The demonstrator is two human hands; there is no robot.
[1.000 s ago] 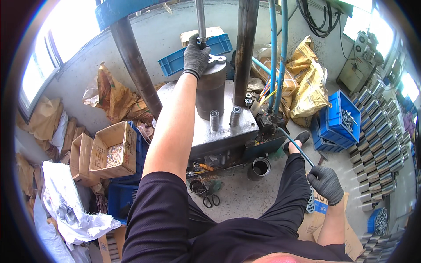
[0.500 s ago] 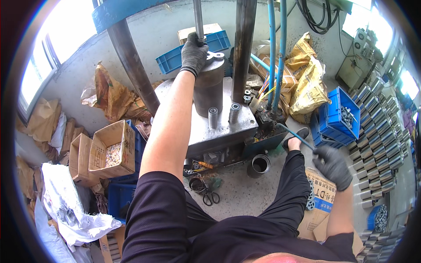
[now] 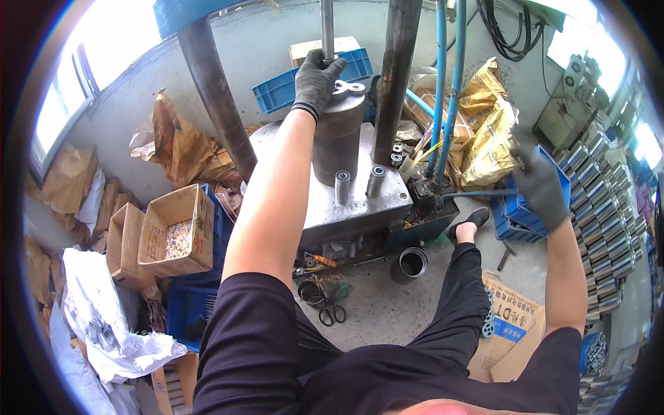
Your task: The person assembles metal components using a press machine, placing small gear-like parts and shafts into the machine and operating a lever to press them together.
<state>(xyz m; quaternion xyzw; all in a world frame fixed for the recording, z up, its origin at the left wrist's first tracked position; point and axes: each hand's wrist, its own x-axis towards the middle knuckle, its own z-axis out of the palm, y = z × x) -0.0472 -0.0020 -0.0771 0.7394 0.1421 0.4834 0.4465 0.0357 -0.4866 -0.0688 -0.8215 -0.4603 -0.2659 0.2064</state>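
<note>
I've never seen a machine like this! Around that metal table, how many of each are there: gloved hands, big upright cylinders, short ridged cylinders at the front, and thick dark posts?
Dark-gloved hands: 2
Big upright cylinder: 1
Short ridged cylinders: 2
Thick dark posts: 2
Total: 7

Charcoal, bare-metal and blue palette, tan and yellow around it.
Left hand (image 3: 317, 81) at 12 o'clock gloved charcoal grey; right hand (image 3: 543, 185) at 3 same, blurred. Cylinder (image 3: 337, 149) at 12 dark brown-grey, steel plate (image 3: 319, 209) under it silver-grey. Lever (image 3: 477, 194) at 3 dull blue, hoses (image 3: 456, 83) at 1–2 light blue. Blue crate (image 3: 273, 94) at 11; yellow sack (image 3: 492, 149) at 2, mottled. White sack (image 3: 111, 332) at 8. Flattened carton (image 3: 508, 330) at 4: tan, blue block, dark print. Floor (image 3: 377, 315) grey, speckled. Shirt (image 3: 387, 377) at 6 plain black.
</note>
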